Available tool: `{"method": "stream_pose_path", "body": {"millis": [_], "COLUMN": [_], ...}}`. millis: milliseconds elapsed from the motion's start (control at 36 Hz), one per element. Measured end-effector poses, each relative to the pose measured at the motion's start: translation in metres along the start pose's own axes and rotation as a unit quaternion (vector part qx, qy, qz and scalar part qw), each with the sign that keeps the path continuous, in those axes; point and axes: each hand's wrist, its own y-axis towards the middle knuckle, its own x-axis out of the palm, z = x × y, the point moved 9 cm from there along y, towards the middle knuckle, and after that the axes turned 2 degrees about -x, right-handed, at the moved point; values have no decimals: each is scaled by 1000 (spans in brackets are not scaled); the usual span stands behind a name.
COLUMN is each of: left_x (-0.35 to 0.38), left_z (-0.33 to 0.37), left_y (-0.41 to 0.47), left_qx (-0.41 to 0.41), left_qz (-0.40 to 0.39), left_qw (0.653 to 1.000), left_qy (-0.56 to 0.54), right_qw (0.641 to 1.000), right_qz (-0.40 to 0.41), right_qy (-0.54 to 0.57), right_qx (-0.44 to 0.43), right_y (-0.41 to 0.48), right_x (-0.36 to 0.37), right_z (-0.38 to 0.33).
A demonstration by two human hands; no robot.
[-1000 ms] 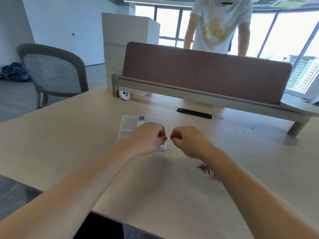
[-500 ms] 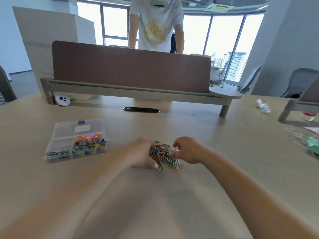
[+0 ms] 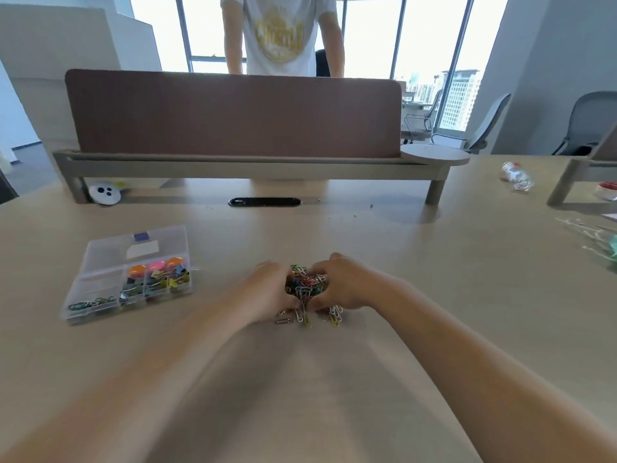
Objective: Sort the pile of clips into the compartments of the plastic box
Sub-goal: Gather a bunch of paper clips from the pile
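A tangled pile of coloured paper clips (image 3: pixel 305 287) lies on the table in front of me. My left hand (image 3: pixel 267 292) cups its left side and my right hand (image 3: pixel 344 285) cups its right side, fingers curled into the clips. A few loose clips (image 3: pixel 302 317) lie just below the hands. The clear plastic box (image 3: pixel 100 262) sits open at the left, apart from the hands. Its front compartments hold green clips, binder clips and round coloured pieces.
A brown divider panel (image 3: pixel 233 111) crosses the back of the table, with a person standing behind it. A black cable slot (image 3: pixel 264 202) and a small white device (image 3: pixel 104 194) lie below the divider. A plastic bottle (image 3: pixel 516 175) and scraps lie at the right.
My view has swung right, off the box and onto the pile. Both hands left the box and closed in around the clips, pressing them together.
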Motion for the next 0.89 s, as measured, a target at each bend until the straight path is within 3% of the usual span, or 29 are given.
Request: {"method": "stream_pose_path", "body": {"millis": [306,889], "left_x": [-5,-41], "left_z": [-8,-5], "left_y": [4,-3], "left_qx": [3,30], "left_qz": [59,100], "left_qw": [998,993], "left_qy": [-26,-62], "right_qw": [996,992], "right_qz": [81,114], "right_qy": [-13,52], "right_qx": [-35,-25], "right_y": [3,-14], "right_x": [-9,-43], "right_z": [-11,-8]}}
